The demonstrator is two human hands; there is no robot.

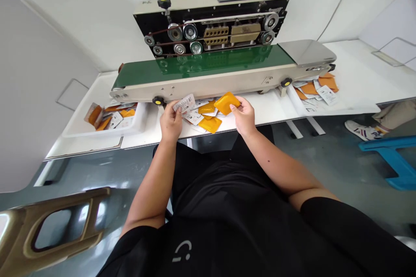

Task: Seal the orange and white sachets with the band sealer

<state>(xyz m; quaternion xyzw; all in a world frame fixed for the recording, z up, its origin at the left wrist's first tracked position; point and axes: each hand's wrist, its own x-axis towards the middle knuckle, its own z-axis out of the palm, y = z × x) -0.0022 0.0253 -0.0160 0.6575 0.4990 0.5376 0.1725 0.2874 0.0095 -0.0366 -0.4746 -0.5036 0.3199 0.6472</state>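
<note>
My left hand [171,122] is closed on a white printed packet [186,103], held by its edge with the thumb on top. In my right hand [245,117] is an orange packet [225,103], pinched between thumb and fingers with its orange face up. Between the two hands a loose pile of orange and white packets [210,124] lies on the white table [152,127]. Some of the pile is hidden behind the held packets. Just beyond my hands runs the front side of a band sealing machine [211,80] with a green conveyor belt [201,65].
To the left a white tray [136,126] holds several packets. Another white tray [299,106] with packets stands at the right under the conveyor's end. A brown stool [94,242] and a blue stool [380,151] flank me. Another person's foot [362,131] shows at right.
</note>
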